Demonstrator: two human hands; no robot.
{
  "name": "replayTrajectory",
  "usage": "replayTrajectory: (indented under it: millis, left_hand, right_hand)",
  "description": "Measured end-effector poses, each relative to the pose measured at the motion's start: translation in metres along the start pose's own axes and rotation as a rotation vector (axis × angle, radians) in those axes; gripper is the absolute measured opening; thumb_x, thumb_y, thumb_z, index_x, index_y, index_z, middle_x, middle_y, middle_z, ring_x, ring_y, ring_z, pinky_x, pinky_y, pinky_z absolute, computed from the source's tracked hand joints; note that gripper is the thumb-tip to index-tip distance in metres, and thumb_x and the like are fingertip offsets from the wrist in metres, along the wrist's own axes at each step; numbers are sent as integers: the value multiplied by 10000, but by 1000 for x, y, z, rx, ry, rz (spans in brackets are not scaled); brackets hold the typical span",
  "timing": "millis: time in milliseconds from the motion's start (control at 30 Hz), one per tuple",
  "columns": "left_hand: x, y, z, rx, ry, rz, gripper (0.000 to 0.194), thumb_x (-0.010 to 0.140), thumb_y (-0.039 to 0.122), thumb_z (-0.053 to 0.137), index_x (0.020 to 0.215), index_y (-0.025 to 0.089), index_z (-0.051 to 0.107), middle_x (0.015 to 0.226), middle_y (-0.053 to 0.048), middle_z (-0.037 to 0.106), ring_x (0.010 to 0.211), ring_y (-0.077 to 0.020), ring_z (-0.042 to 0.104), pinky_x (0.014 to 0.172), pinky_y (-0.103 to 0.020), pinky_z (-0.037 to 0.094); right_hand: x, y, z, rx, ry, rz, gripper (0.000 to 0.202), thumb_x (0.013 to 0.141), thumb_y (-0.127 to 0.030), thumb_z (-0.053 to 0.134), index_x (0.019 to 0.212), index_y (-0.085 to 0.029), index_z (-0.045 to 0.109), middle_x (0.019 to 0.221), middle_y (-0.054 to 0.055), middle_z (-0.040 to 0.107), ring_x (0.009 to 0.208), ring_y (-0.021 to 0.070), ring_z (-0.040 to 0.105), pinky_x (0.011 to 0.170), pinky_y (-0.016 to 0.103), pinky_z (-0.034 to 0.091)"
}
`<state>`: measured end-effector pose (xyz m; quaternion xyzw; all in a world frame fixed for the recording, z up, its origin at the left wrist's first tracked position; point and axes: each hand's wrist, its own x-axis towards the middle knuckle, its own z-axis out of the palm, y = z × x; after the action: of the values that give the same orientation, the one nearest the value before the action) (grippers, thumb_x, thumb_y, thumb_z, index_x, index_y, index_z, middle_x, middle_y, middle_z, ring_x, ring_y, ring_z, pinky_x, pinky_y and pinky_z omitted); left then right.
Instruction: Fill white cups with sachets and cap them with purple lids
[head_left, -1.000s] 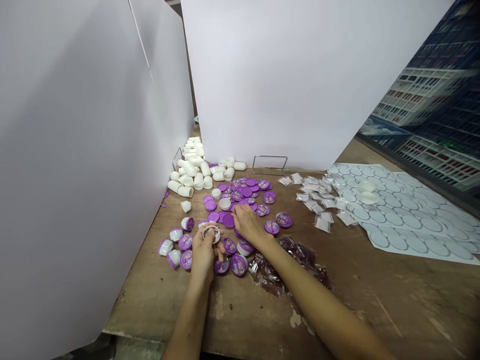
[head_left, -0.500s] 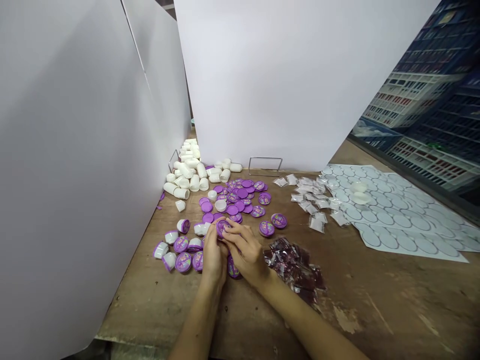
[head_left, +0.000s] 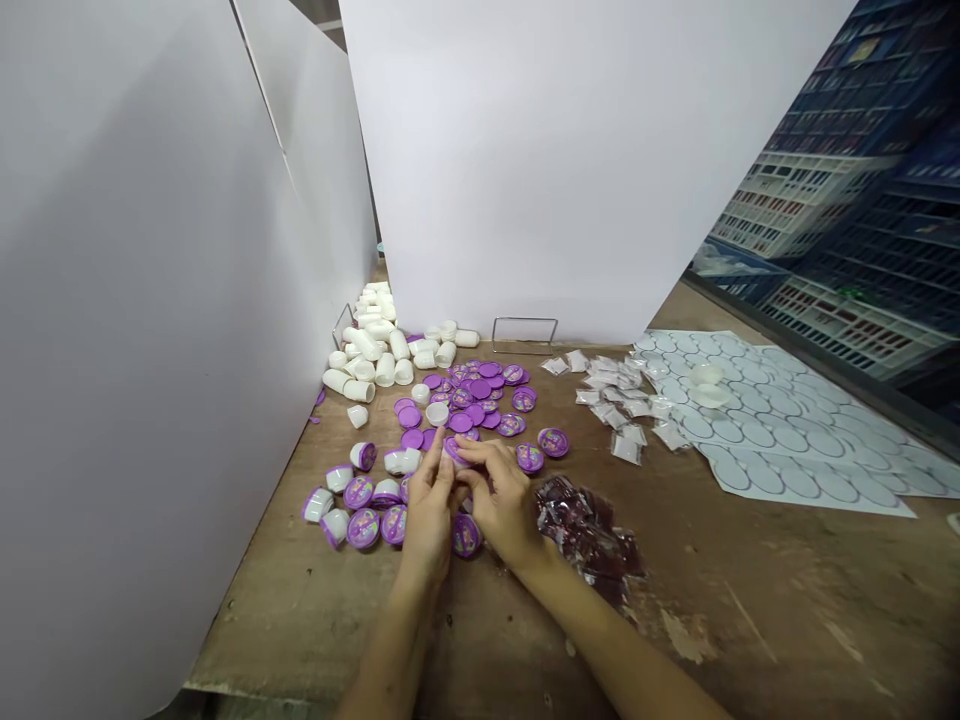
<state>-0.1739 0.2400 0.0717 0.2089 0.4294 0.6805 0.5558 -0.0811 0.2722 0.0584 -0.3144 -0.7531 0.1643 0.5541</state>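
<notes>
Between my hands is a small white cup with a purple lid (head_left: 454, 452), tilted so part of its white side shows. My left hand (head_left: 430, 503) grips it from the left, thumb and fingers closed round it. From the right, my right hand (head_left: 501, 497) has its fingers curled on the lid's edge. Several lidded cups (head_left: 363, 528) lie on the table to the left of my hands, some upright, some on their sides. Just beyond my hands is a spread of loose purple lids (head_left: 480, 389), with an open white cup (head_left: 437, 413) among them.
White cups (head_left: 367, 345) are heaped at the back left. Clear sachets (head_left: 611, 385) and dark red sachets (head_left: 589, 535) lie to the right. Sheets printed with circles (head_left: 787, 430) cover the far right. White panels (head_left: 495, 180) stand behind and left; a wire stand (head_left: 525, 320) supports one.
The lidded cup in my hands has tilted, showing more of its white side. My right fingers have shifted over the lid's edge. The whole view has moved slightly.
</notes>
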Motion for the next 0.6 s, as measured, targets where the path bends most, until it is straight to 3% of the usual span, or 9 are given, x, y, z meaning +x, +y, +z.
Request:
replayTrajectory:
  millis: [167,300,467,600]
  left_hand:
    - [6,-4,0,135,106,157,506,705,464,764,1106,170,671,977,-75,707,887,-192,653,782,-284,515]
    - [5,-4,1,226,158,234,382,709,456,760,928,173,627,815,-20,686,738,-140,635,709,-246,498]
    - [4,0,6,231,105,277,344,707,412,769,904,163,634,760,-22,689,704,-149,644,683,-258,505]
    - [4,1,10,265,171,355,325,699,404,774,865,150,656,713,-14,671,695,-149,643,661,-246,501]
  right_hand:
    - [2,-6,3,-76,-79,1,307,857,-95,543,1151,-186,543,1104,111,671,1053,247,603,900,423,476]
    - [3,-3,5,-110,-13,13,249,841,-60,516,1050,-184,569,956,84,676,926,238,607,826,396,485]
    - [7,-3,4,-15,48,68,242,821,-41,520,995,-199,574,903,61,652,895,214,601,783,347,498]
    - [10,-8,6,-24,34,91,256,856,-61,490,1044,-204,587,934,61,661,895,216,593,788,365,481]
